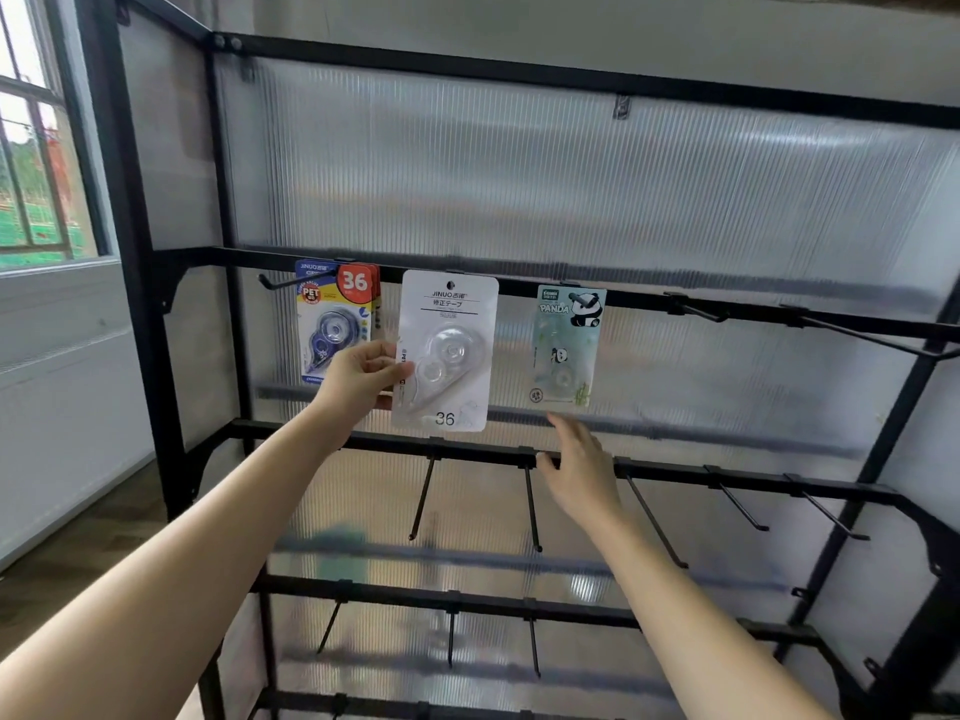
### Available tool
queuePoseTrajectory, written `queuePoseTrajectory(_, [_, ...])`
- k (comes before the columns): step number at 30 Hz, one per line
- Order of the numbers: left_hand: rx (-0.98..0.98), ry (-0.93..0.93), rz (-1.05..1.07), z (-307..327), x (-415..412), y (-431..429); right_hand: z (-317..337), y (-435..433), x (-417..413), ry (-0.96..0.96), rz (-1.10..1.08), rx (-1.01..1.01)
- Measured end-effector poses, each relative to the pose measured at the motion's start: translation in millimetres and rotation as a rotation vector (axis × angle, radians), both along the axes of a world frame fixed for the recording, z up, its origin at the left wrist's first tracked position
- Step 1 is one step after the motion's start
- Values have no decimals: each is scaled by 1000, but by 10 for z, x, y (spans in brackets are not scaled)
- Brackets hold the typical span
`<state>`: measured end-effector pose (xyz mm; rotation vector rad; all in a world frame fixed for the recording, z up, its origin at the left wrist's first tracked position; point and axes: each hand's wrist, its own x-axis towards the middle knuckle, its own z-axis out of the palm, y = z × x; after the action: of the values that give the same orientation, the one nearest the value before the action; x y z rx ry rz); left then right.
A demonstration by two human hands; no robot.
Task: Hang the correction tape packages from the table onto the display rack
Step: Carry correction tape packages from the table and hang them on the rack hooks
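A white correction tape package (447,350) marked 36 is up at the top hook row of the black display rack (519,288). My left hand (363,379) pinches its left edge, thumb in front. Its hang hole sits at the rail; I cannot tell if it is on a hook. To its left hangs a blue, yellow and red package (335,317) on a hook. To its right hangs a panda package (567,345). My right hand (579,465) is below, fingers relaxed, holding nothing, by the second rail (675,472).
Empty black hooks stick out from the top rail at the right (698,311), from the second rail (423,498) and from the third rail (451,639). A ribbed translucent panel backs the rack. A window (36,163) is at the left.
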<state>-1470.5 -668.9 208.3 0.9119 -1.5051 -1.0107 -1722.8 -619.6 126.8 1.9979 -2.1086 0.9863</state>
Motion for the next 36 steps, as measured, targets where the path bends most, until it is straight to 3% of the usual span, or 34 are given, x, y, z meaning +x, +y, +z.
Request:
queuePoseTrajectory(7, [-34,-34,64,-21,-40,-69,-73,-66,-40,-19,1,11])
queuePoseTrajectory(18, [110,-71,246,9,-310,-624,-143,-158,8,49,-87,99])
queuePoseTrajectory(28, [251,-218,370,-112,-452,-765,-115,-124,82,63,-88,141])
queuePoseTrajectory(33, [331,-578,217,-422,-432,-521,-153,1,106,83,-76,150])
queuePoseTrajectory(36, [227,-800,158,-661,-333,-331,-173,102,134,118,-69,142])
